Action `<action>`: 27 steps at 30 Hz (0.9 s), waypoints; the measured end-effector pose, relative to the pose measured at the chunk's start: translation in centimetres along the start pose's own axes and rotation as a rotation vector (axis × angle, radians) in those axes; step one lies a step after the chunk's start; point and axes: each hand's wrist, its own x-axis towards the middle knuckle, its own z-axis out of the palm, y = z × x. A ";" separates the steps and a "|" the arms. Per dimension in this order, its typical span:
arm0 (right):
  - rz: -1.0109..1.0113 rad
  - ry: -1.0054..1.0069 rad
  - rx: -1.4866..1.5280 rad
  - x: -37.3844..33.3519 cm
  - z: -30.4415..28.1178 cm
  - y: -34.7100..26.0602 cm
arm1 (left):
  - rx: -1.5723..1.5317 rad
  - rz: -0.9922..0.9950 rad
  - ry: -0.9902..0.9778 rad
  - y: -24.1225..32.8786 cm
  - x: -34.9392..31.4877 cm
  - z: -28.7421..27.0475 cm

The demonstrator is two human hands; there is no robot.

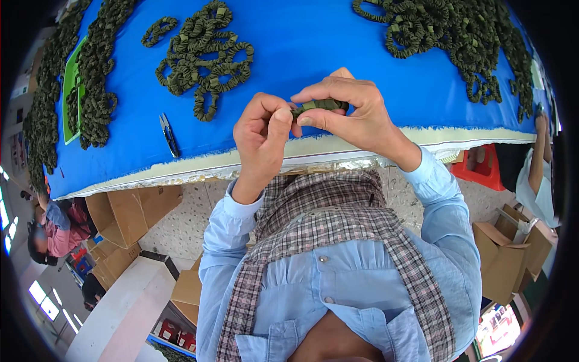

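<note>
A dark green gathered-fabric scrunchie (322, 106) is stretched between my two hands over the table's near edge. My left hand (264, 134) pinches one end of it between thumb and fingertips. Thumb and fingers of my right hand (357, 110) curl round the rest and grip it. My fingertips hide the point where the two hands meet. Beyond my left hand lies a loose pile of similar scrunchies (202, 57), with a single scrunchie (160, 31) apart from it. Thread snips (169, 136) with dark handles rest on the blue cloth, left of my left hand.
Blue cloth (289, 42) covers the table. A larger heap of scrunchies (446, 30) is at the far right; more surround a green tray (71, 90) at the left. Cardboard boxes (136, 211) and a red stool (479, 169) stand below the edge. Other people sit at both sides.
</note>
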 end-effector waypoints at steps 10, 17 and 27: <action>-0.145 0.010 -0.004 0.2 -0.3 0.4 | -0.026 0.099 -0.029 -0.6 -0.1 -0.7; -0.089 0.022 0.041 -0.3 -0.2 1.1 | -0.102 0.031 -0.020 -1.1 0.1 -0.1; 0.168 0.184 0.483 1.5 -1.2 0.5 | -0.480 -0.070 -0.023 -0.2 3.5 3.2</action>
